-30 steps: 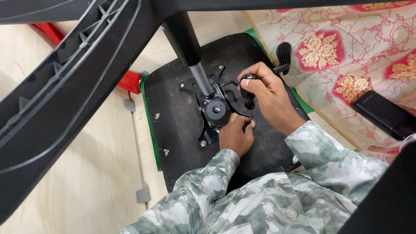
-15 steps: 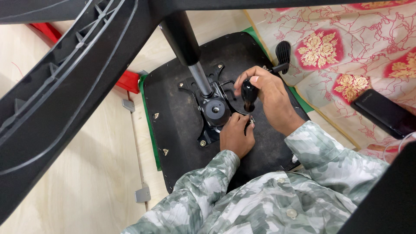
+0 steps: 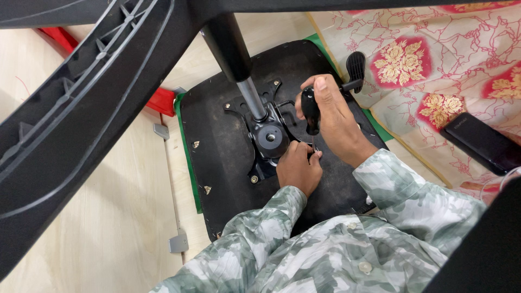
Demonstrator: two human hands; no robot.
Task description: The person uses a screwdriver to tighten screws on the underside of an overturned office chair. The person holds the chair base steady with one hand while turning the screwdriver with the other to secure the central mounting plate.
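Note:
A black chair seat (image 3: 228, 163) lies upside down on the floor. Its metal mechanism plate (image 3: 268, 138) is bolted at the middle, and a gas cylinder (image 3: 239, 65) rises from it. My right hand (image 3: 336, 122) is shut on the black handle of a screwdriver (image 3: 310, 108), which stands nearly upright with its shaft pointing down at the plate's near right corner. My left hand (image 3: 297, 167) rests on the seat beside the plate. Its fingertips pinch the screwdriver shaft close to the tip, and the tip itself is hidden by the fingers.
The chair's black star base (image 3: 81, 125) fills the top and left foreground. A black lever paddle (image 3: 355, 65) sticks out at the seat's right edge. A black phone (image 3: 480, 142) lies on a red-patterned cloth (image 3: 423, 59). Metal brackets (image 3: 178, 243) and a red part (image 3: 160, 100) lie on the wooden floor.
My right hand has shifted its grip, and the screwdriver handle now stands more upright and in plainer view. My left hand has stayed at the plate's corner.

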